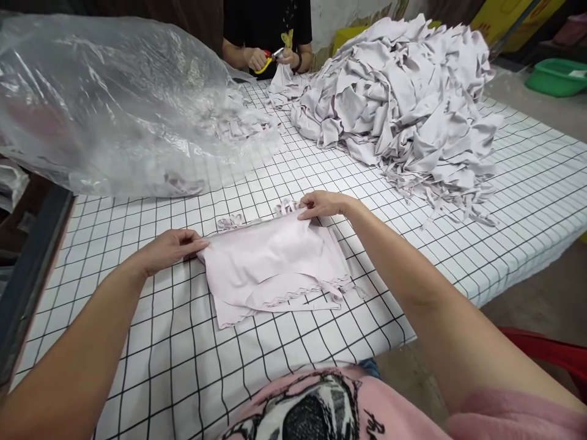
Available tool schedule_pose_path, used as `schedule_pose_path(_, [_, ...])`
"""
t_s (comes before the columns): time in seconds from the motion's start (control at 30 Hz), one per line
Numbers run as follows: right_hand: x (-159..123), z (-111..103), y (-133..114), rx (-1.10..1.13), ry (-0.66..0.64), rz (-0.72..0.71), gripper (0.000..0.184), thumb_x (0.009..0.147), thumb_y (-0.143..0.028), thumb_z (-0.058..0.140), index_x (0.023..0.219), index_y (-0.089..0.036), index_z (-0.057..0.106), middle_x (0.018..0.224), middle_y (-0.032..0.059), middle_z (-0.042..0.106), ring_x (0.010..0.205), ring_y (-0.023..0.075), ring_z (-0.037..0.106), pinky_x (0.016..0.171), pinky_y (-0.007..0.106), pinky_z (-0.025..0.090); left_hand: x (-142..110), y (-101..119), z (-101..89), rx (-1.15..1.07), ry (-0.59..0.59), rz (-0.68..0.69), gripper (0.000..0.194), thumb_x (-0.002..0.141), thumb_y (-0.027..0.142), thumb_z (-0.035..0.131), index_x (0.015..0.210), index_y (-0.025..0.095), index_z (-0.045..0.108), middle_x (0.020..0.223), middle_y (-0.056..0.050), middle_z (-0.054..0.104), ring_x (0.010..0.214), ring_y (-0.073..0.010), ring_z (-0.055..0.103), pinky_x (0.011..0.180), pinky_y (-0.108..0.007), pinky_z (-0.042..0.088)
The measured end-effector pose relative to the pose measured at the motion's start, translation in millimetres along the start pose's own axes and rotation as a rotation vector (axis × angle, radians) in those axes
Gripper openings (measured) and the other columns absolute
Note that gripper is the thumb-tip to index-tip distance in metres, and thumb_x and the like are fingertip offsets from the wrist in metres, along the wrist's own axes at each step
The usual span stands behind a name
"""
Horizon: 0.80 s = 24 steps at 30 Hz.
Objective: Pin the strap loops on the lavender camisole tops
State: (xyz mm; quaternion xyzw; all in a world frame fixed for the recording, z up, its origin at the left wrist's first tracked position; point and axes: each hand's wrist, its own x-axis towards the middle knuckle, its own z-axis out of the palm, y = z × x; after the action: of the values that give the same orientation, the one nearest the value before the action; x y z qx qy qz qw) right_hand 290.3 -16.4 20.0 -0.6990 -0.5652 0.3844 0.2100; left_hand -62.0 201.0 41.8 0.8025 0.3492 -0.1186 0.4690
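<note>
A pale pink garment (pixel 275 263) with scalloped lace trim lies flat on the white grid-patterned table (pixel 151 342). My left hand (pixel 172 247) pinches its left top corner, fingers closed on the fabric. My right hand (pixel 323 203) grips the right top corner near the thin straps, fingers curled over the edge. The piece is stretched between both hands.
A big heap of the same pale garments (pixel 403 104) fills the far right of the table. A large clear plastic bag (pixel 110 104) lies at the far left. Across the table a person's hands (pixel 270 58) hold red-and-yellow scissors over fabric. A green tub (pixel 557 76) sits far right.
</note>
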Motion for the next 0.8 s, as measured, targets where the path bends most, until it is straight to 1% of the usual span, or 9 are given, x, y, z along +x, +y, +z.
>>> schedule_pose_path(0.17, [-0.3,1.8,4.2,0.129,0.050,0.038,0.034,0.069,-0.041,0.075,0.069,-0.019,0.049,0.066,-0.0043,0.049,0.060,0.0097,0.042,0.056,0.025,0.030,-3.0,0.4,1.4,-0.106,0.003,-0.031,0.033,0.074,0.051,0.072,0.072,0.020,0.060,0.067,0.002,0.059,0.065,-0.0128,0.050,0.062,-0.025,0.043])
schedule_pose_path(0.3, [-1.0,4.8,3.6,0.251,0.120,0.070,0.033,0.064,-0.036,0.080,0.085,-0.019,0.059,0.071,-0.0039,0.053,0.061,0.0090,0.046,0.056,0.024,0.035,0.2,-2.0,4.0,-0.257,0.078,-0.090,0.029,0.066,0.043,0.080,0.071,0.021,0.061,0.071,0.003,0.067,0.072,-0.0145,0.059,0.070,-0.026,0.050])
schedule_pose_path(0.4, [-10.3,-1.2,-7.3,0.251,0.105,0.066,0.039,0.064,-0.037,0.081,0.096,-0.020,0.066,0.074,-0.0026,0.055,0.063,0.0091,0.047,0.057,0.024,0.036,-2.4,-1.9,0.7,-0.255,0.120,-0.091,0.029,0.064,0.041,0.081,0.073,0.022,0.061,0.073,0.003,0.069,0.075,-0.0144,0.061,0.074,-0.027,0.051])
schedule_pose_path(0.47, [-22.7,-10.9,-21.3,0.225,0.063,0.010,0.037,0.065,-0.039,0.081,0.094,-0.019,0.070,0.075,-0.0013,0.058,0.065,0.0096,0.048,0.058,0.024,0.037,-9.8,0.8,-6.6,-0.197,0.145,-0.072,0.030,0.064,0.041,0.082,0.080,0.023,0.064,0.077,0.003,0.070,0.077,-0.0141,0.061,0.076,-0.026,0.051])
schedule_pose_path(0.57, [-44.8,-33.0,-48.9,0.193,0.046,-0.126,0.029,0.069,-0.041,0.078,0.085,-0.018,0.071,0.073,-0.0007,0.061,0.066,0.0100,0.050,0.058,0.024,0.038,-26.7,13.4,-26.7,-0.108,0.152,-0.040,0.039,0.064,0.046,0.082,0.096,0.028,0.067,0.094,0.002,0.073,0.090,-0.0174,0.063,0.085,-0.030,0.050])
schedule_pose_path(0.67, [-53.6,-61.2,-73.9,0.163,0.082,-0.248,0.026,0.072,-0.040,0.078,0.076,-0.016,0.069,0.068,-0.0017,0.059,0.065,0.0092,0.051,0.056,0.022,0.038,-38.0,41.1,-56.7,-0.030,0.183,0.007,0.052,0.057,0.054,0.083,0.100,0.028,0.070,0.099,0.001,0.073,0.098,-0.0224,0.063,0.088,-0.034,0.050])
schedule_pose_path(0.73, [-43.1,-81.6,-84.0,0.153,0.125,-0.272,0.025,0.072,-0.038,0.079,0.073,-0.016,0.066,0.065,-0.0025,0.056,0.063,0.0081,0.050,0.054,0.020,0.038,-34.9,66.6,-80.3,0.075,0.211,0.031,0.059,0.052,0.058,0.084,0.098,0.024,0.071,0.095,0.000,0.074,0.096,-0.0240,0.064,0.086,-0.035,0.050])
schedule_pose_path(0.77, [-32.5,-91.9,-87.0,0.158,0.152,-0.261,0.025,0.072,-0.036,0.080,0.073,-0.016,0.065,0.064,-0.0025,0.055,0.062,0.0078,0.050,0.052,0.020,0.038,-29.6,80.0,-92.7,0.166,0.203,0.030,0.059,0.053,0.059,0.083,0.097,0.021,0.071,0.093,0.000,0.073,0.095,-0.0231,0.063,0.086,-0.034,0.050])
schedule_pose_path(0.8, [-18.8,-102.3,-89.2,0.167,0.180,-0.242,0.025,0.071,-0.033,0.081,0.072,-0.016,0.063,0.063,-0.0023,0.053,0.060,0.0077,0.051,0.051,0.019,0.038,-22.0,92.7,-105.5,0.309,0.247,0.024,0.055,0.056,0.057,0.082,0.093,0.018,0.072,0.086,0.000,0.072,0.088,-0.0209,0.063,0.085,-0.032,0.049])
